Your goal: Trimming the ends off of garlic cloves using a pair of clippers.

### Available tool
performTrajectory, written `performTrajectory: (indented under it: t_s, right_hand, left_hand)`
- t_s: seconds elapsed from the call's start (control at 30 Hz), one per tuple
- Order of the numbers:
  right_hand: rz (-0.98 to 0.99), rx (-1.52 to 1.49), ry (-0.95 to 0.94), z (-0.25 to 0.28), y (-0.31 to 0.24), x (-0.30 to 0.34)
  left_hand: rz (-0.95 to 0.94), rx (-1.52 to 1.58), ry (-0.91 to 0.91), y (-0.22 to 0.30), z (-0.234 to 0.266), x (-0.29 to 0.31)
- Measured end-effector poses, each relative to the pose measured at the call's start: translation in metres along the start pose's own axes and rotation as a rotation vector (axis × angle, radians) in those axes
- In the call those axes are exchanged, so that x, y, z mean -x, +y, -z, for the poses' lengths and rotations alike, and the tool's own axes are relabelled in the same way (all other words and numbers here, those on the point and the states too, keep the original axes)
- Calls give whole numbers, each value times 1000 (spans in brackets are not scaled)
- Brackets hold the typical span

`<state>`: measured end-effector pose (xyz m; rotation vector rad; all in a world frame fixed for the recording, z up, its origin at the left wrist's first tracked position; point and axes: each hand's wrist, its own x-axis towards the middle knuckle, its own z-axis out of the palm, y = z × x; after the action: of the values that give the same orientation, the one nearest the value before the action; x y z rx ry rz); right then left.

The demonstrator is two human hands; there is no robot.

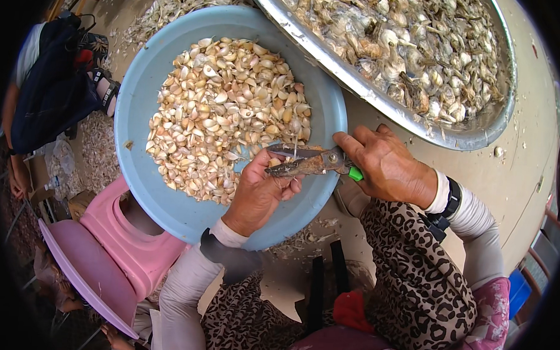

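The left forearm point(193, 274) rises from the lower edge in a pale sleeve point(176, 310), slanting rightward to the left hand point(254, 199), whose fingers point(257, 168) are bent and partly hidden at the tips. The right forearm point(473, 215) comes in from the lower right, leading leftward to the right hand point(388, 166), back showing, fingers curled into a grip. The hands work near each other, the right slightly higher.

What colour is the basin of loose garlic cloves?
The basin is light blue, seen in the head view.

Garlic cloves point(220, 111) in a basin point(134, 102), pan point(466, 137) of bulbs point(413, 56) behind and right.
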<state>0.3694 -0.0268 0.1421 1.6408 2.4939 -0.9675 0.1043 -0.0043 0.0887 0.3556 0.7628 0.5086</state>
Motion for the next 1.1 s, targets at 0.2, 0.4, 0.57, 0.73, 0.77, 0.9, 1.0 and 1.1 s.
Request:
performTrajectory:
  t_s: [0.2,0.4,0.57,0.73,0.77,0.9,1.0,1.1]
  right_hand:
    - [-10,16,30,-2,2,0]
    - [-22,-380,96,-7,5,-4]
    - [-79,-365,132,-8,8,-3]
    - [-91,-370,86,-5,8,-2]
    - [-101,-376,67,-2,5,-4]
    - [-98,-372,61,-2,6,-3]
    - [-114,-381,45,-2,6,-2]
    - [-108,-357,54,-4,9,0]
  left_hand:
    - [38,-86,48,2,2,-2]
    - [151,-112,-77,15,37,-10]
    - [111,-35,133,14,86,-28]
    - [37,-536,495,0,100,-57]
    - [-108,-742,476,-7,109,-60]
    - [-504,-1455,437,-27,106,-71]
    - [-482,-1864,402,-23,97,-71]
    - [-398,-1973,395,-19,77,-68]
